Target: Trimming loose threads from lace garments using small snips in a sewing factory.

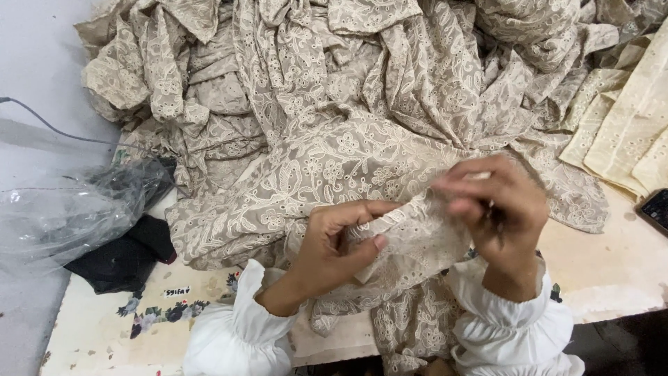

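Observation:
A big heap of beige embroidered fabric [327,132] covers the table's middle and back. My left hand [334,244] pinches a fold of this fabric near the front edge, thumb on top. Just to the right, my right hand [497,205] is closed on the same piece, fingers curled and slightly blurred. Both wrists wear white gathered sleeves [236,334]. Part of the cloth hangs over the table edge between my arms.
A clear plastic bag [62,216] lies at the left over a black cloth [125,257]. Paler cream embroidered pieces [630,118] are stacked at the right. A dark phone [657,209] sits at the right edge. A grey cable [49,125] runs along the left wall.

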